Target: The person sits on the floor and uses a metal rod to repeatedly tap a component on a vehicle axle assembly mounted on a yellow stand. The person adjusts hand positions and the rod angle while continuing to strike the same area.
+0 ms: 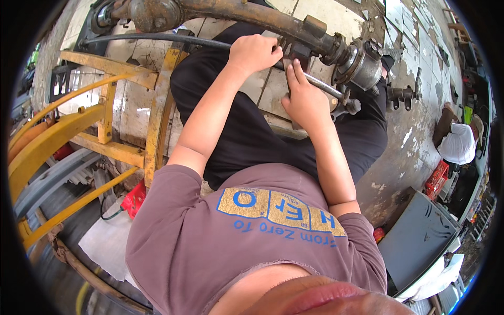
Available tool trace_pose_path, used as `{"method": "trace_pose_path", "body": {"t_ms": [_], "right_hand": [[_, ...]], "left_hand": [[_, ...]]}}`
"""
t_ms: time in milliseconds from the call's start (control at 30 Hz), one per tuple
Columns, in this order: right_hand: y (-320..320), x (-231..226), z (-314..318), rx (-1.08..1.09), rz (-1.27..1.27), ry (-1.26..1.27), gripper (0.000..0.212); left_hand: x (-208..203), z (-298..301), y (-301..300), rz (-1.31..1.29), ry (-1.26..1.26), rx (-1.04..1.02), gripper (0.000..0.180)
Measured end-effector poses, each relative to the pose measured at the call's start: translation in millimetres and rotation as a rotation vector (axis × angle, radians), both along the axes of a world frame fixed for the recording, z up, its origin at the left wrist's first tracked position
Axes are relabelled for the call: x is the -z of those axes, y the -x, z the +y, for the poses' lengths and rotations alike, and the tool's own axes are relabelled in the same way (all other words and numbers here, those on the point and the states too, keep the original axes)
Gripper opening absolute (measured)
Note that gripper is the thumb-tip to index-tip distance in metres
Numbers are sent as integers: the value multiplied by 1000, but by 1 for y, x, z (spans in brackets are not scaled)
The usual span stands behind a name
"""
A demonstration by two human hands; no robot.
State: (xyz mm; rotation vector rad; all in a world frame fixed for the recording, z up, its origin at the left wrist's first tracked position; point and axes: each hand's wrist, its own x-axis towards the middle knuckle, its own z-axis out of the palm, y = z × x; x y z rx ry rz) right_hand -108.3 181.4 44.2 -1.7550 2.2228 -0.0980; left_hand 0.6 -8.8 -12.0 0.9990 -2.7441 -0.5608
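Observation:
A rusty axle housing (pixel 231 14) lies across the far side, with a round metal hub (pixel 362 71) at its right end. Below it runs a long metal rod (pixel 168 38), dark on the left and shinier where it shows again right of my hands. My left hand (pixel 254 54) is closed around the rod, its fingers curled and partly hidden. My right hand (pixel 308 102) rests beside it, index and middle fingers stretched against a dark bracket (pixel 301 51) under the housing. Its other fingers are hidden from view.
A yellow metal frame (pixel 107 113) stands close on my left, with a red object (pixel 134 199) beside it. Further right are a rusty metal part (pixel 403 97), a white bundle (pixel 458 144) and a grey panel (pixel 417 241). My black-trousered legs (pixel 247 118) are bent around the work.

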Motion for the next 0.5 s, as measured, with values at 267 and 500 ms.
{"method": "trace_pose_path", "body": {"t_ms": [267,500], "right_hand": [[4,9,9,-26,8,58,85],[5,4,4,-22,-14,51,81]], "left_hand": [[-7,-2,0,-45,-26,21,33],[-3,-3,0,13,-23,33,32]]}}
